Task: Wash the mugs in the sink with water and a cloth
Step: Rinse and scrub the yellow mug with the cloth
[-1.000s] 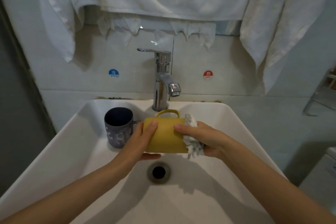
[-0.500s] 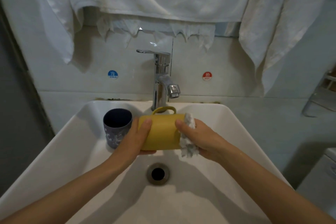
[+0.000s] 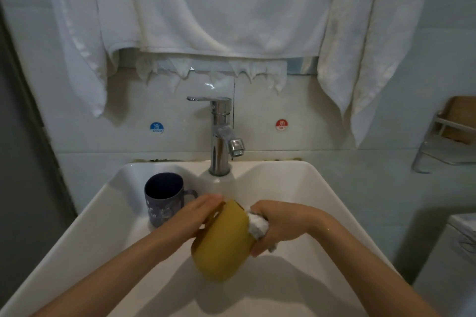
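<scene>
A yellow mug (image 3: 222, 244) hangs tilted above the white sink (image 3: 85, 234), its base toward me and its mouth pointing away. My left hand (image 3: 193, 216) grips it on the handle side. My right hand (image 3: 280, 224) clutches a white cloth (image 3: 257, 226) against the mug's rim on the right. A dark blue patterned mug (image 3: 164, 198) stands upright in the sink's back left corner, handle to the right, untouched. The drain is hidden behind the yellow mug.
A chrome tap (image 3: 221, 136) rises at the sink's back centre, with no water visibly running. Blue cold (image 3: 156, 127) and red hot (image 3: 281, 125) stickers sit on the wall. White towels (image 3: 206, 8) hang above. A metal wall rack (image 3: 448, 136) is at the right.
The yellow mug was lying sideways with its handle up; it has been turned so its base faces me and it sits lower. My right hand with the cloth stayed at the rim.
</scene>
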### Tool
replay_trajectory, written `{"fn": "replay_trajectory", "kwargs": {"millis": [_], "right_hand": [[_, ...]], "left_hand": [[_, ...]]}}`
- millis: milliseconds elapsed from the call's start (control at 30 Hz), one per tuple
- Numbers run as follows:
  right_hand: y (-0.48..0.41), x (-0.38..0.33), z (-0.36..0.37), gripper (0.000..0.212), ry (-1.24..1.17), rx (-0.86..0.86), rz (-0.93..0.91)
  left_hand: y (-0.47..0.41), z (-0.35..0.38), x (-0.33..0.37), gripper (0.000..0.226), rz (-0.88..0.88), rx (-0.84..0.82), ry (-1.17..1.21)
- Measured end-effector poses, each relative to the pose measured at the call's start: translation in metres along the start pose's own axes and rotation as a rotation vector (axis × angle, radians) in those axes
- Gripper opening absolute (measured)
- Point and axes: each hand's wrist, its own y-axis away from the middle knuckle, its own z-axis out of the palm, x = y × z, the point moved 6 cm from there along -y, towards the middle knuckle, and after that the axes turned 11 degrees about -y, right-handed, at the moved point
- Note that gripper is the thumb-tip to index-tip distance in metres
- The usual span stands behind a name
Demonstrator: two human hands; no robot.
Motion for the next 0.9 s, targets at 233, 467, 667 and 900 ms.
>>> {"fn": "replay_trajectory", "kwargs": {"millis": [233, 467, 667, 900], "right_hand": [[0.016, -0.004, -0.019, 0.047, -0.197, 0.163, -0.014], [0.062, 0.036, -0.054, 0.021, -0.602, 0.581, -0.054], [0.081, 0.065, -0.06, 0.022, -0.497, 0.834, 0.145], [0.097, 0.08, -0.077, 0.013, -0.542, 0.939, 0.12]], "left_hand": [[0.004, -0.007, 0.003, 0.024, -0.046, 0.098, 0.155], [0.015, -0.016, 0.0, 0.016, 0.072, 0.125, 0.271], [0.009, 0.001, 0.009, 0.01, 0.061, 0.148, 0.341], [0.0, 0.024, 0.023, 0.014, 0.099, 0.199, 0.396]]}}
